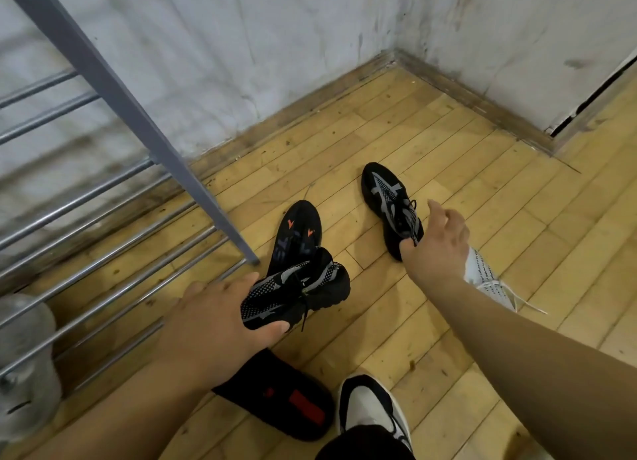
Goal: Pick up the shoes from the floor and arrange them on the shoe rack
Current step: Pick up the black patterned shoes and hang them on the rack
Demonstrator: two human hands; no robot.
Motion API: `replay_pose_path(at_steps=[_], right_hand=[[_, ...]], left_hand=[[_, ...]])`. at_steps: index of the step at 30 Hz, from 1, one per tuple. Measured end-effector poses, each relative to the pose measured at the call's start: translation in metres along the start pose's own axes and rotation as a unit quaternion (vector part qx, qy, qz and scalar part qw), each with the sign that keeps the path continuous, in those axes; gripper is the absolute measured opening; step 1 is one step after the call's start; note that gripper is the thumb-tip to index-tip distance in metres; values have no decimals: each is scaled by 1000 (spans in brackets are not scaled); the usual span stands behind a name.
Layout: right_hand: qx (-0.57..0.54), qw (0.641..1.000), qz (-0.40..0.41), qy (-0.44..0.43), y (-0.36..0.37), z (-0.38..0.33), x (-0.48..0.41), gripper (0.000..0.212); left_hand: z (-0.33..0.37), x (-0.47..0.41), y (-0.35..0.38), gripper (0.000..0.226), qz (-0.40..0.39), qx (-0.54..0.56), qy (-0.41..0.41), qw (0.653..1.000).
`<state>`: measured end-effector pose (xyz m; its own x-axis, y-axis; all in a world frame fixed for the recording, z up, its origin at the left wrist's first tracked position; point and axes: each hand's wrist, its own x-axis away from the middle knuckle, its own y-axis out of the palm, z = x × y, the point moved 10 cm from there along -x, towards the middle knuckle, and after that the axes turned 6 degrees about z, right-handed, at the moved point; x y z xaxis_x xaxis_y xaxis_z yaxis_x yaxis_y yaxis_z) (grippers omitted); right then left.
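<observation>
Floorboards (413, 321) are carrying one shoe (386, 201), my right hand (441, 242) pinching its heel; my left hand (220, 318) is clutching the mate (296, 294).

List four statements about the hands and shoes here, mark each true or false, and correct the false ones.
1. The left hand holds a black-and-grey sneaker. True.
2. The right hand grips a white shoe. False: it pinches the collar of the second black-and-grey sneaker.
3. The black shoe with orange marks lies on the floor. True.
4. Two shoes sit on the shoe rack. False: no shoe shows on its visible bars.
</observation>
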<state>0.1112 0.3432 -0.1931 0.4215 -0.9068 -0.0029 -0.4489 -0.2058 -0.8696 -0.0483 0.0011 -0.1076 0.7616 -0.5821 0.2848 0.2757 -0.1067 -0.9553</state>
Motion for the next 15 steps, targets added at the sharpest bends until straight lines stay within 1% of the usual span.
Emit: replay_pose_path(at_steps=[1,2,3,6,7,8,11,13,15], right_hand=[[23,999,16,-36,-4,-11,-1,86],[31,998,4,-51,1,-18,-3,88],[36,998,-29,-45,10,-20,-5,93],[60,984,-167,26,52,-6,-10,106],[83,975,-202,34,62,-1,-10,105],[106,969,-221,33,70,5,-11,100],[150,965,-213,30,70,16,-19,91],[151,965,-209,39,67,19,-19,90],[130,970,-201,42,68,16,-16,90]], left_hand=[[-1,1,2,101,-2,4,0,1000],[-2,2,3,100,-3,4,3,1000],[-4,3,5,101,-5,2,5,1000],[-8,4,10,102,-12,5,7,1000],[-9,5,11,103,-13,5,7,1000],[-10,5,12,103,-13,3,8,1000],[-10,5,9,103,-9,0,8,1000],[-11,6,7,102,-10,11,7,1000],[-9,8,3,102,-6,21,7,1000]])
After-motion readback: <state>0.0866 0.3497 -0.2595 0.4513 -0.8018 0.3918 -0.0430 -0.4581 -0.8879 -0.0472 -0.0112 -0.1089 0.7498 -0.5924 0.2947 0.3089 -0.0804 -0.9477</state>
